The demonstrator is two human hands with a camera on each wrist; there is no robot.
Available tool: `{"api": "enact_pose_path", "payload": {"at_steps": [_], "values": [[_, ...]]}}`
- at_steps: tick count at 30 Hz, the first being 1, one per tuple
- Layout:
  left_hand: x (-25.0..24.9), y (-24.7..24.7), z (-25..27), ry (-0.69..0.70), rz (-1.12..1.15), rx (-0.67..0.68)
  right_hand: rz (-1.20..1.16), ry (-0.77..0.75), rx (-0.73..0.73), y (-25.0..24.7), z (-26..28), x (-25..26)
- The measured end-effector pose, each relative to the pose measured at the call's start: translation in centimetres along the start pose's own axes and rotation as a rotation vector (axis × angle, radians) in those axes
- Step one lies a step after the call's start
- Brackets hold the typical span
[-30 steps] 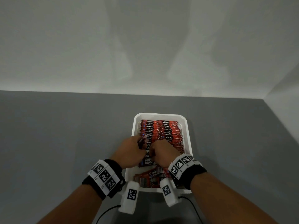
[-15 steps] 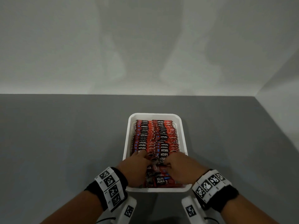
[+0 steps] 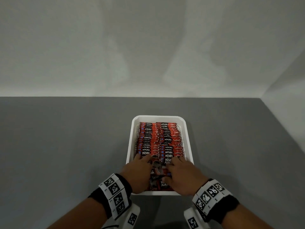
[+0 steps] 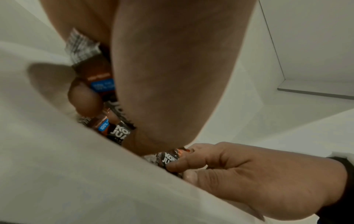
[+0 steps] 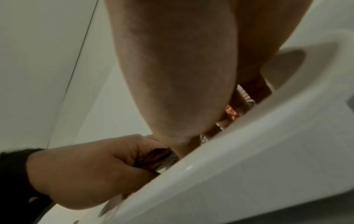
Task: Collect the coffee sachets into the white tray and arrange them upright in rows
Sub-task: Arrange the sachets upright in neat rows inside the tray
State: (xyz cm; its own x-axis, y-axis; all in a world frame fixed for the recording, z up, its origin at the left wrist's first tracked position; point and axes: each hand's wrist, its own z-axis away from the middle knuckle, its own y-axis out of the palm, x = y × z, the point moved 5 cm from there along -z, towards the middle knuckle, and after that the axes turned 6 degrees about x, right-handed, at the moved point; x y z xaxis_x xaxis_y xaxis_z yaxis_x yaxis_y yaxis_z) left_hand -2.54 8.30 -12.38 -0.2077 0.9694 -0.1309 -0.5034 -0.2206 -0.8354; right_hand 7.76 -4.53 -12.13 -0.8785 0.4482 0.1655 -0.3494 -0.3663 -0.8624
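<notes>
Red-and-black sachets (image 3: 159, 139) lettered "KOPI JUAN" (blue "100%" tag), white tray (image 3: 187, 138), both hands (image 3: 140, 175) curled around loose sachets.

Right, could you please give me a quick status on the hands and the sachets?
Both hands in the white tray, near end. Left hand and right hand each hold loose sachets. Two upright rows fill the far part. Nothing in the way.

Sachets (image 3: 159, 139) pack the tray (image 3: 188, 139) wall to wall; the worktop (image 3: 66, 146) around it lies open.
</notes>
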Motion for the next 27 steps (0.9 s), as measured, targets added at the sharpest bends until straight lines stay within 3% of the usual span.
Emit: {"api": "enact_pose_path", "payload": {"at_steps": [16,19,22,25,27], "values": [[-0.9,-1.9,1.4,0.033,-0.002,-0.079,-0.059,-0.033,-0.075,-0.5,0.2,-0.1],[-0.2,-2.5,1.4,0.047,0.277,-0.159,-0.254,-0.058,-0.129,-1.2,0.6,-0.4],[0.7,-4.1,1.9,0.018,0.872,-0.222,-0.422,-0.054,-0.205,-3.1,1.4,-0.8],[0.5,-4.9,2.3,-0.038,1.461,-0.195,-0.736,-0.015,-0.276,-5.2,2.0,-0.9],[0.0,-5.5,2.2,0.026,1.689,-0.238,-0.918,-0.030,-0.273,-5.9,1.7,-0.3]]}}
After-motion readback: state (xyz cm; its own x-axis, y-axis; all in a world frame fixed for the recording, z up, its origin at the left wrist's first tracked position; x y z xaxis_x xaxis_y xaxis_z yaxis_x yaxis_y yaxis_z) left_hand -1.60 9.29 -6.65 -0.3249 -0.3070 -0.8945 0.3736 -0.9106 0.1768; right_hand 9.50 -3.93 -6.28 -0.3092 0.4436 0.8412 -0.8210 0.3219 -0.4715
